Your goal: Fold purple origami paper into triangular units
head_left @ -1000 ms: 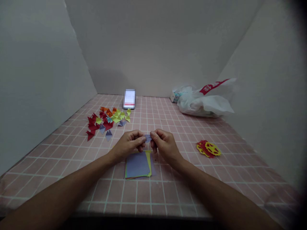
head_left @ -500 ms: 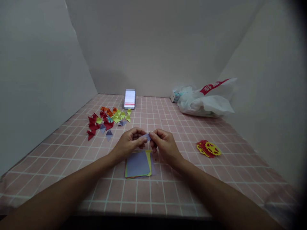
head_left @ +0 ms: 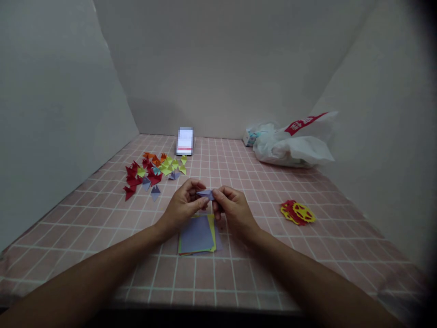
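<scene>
A small folded piece of purple paper [head_left: 206, 194] is held over the table, its flat pointed end towards the left. My right hand [head_left: 235, 207] pinches its right end between thumb and fingers. Around its left part curls my left hand [head_left: 185, 202], the thumb against the lower edge and the fingers behind and above it. Just below both hands lies a stack of square paper sheets [head_left: 196, 234], purple on top with yellow and green edges showing. Ahead to the left, several folded paper pieces [head_left: 155, 176] in red, orange, yellow, blue and purple are grouped together.
A lit phone or tablet [head_left: 185, 141] stands upright at the back. Toward the back right lie a white plastic bag [head_left: 290, 148] and a tissue pack [head_left: 251, 136]. Red and yellow gear-shaped cutouts [head_left: 297, 212] rest at the right. Pale walls enclose the checked tablecloth [head_left: 239, 278].
More of the folded purple paper shows, with its long pointed side now visible. My left fingers have shifted up slightly and loosened around it. Everything else on the table stays in place.
</scene>
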`<state>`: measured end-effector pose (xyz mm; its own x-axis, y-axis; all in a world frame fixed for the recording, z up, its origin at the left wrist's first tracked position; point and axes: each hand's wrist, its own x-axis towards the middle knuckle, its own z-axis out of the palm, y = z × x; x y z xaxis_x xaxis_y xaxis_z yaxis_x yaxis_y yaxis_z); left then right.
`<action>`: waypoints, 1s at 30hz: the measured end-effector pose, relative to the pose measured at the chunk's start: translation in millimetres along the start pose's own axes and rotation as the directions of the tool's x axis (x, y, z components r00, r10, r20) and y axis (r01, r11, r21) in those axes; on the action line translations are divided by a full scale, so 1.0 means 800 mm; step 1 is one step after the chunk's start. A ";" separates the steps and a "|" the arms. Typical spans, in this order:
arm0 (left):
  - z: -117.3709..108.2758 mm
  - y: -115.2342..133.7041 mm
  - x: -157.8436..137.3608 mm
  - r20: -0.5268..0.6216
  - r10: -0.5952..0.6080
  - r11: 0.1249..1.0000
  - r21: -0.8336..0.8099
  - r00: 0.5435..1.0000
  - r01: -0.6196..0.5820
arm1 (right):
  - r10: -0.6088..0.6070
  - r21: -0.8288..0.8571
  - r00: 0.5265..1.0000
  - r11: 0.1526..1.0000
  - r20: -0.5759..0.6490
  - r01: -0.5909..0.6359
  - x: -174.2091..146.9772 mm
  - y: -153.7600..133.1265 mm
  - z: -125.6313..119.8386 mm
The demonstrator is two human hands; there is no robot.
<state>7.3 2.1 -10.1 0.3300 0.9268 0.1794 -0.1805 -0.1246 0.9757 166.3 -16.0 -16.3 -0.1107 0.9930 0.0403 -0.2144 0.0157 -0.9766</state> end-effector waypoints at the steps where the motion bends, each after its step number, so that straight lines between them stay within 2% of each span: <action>1: 0.000 0.001 0.000 0.000 -0.001 1.000 -0.006 1.000 0.001 | 0.002 0.001 1.000 1.000 0.001 -0.002 0.000 0.000 0.000; 6: 0.001 0.004 -0.002 -0.032 -0.014 1.000 -0.018 0.999 0.013 | 0.005 0.005 1.000 1.000 0.006 -0.005 0.000 0.000 0.000; 11: 0.000 -0.002 0.000 -0.074 0.025 0.998 -0.050 0.997 -0.029 | 0.032 -0.002 0.999 0.999 0.012 -0.032 0.000 -0.003 0.002; 15: -0.003 -0.006 0.001 -0.112 0.012 0.997 -0.077 0.994 -0.021 | 0.092 0.012 0.990 0.996 0.109 -0.093 0.000 -0.004 0.001; 18: -0.004 -0.003 0.002 -0.092 -0.027 0.997 -0.069 0.995 0.021 | 0.097 0.019 0.983 0.995 0.155 -0.101 -0.001 -0.003 0.000; 25: -0.002 0.004 0.003 -0.033 -0.093 0.995 -0.027 0.995 0.092 | 0.050 0.006 0.994 0.999 0.101 -0.051 0.002 -0.002 -0.002; 30: 0.000 0.009 0.000 0.008 -0.222 0.973 0.056 0.975 0.222 | 0.023 -0.036 0.998 0.999 0.060 -0.021 0.001 -0.001 -0.002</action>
<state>5.5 1.2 -2.9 0.3693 0.9284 -0.0412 -0.0505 0.0643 0.9967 167.7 -15.4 -15.6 -0.1739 0.9843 0.0305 -0.1766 -0.0007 -0.9843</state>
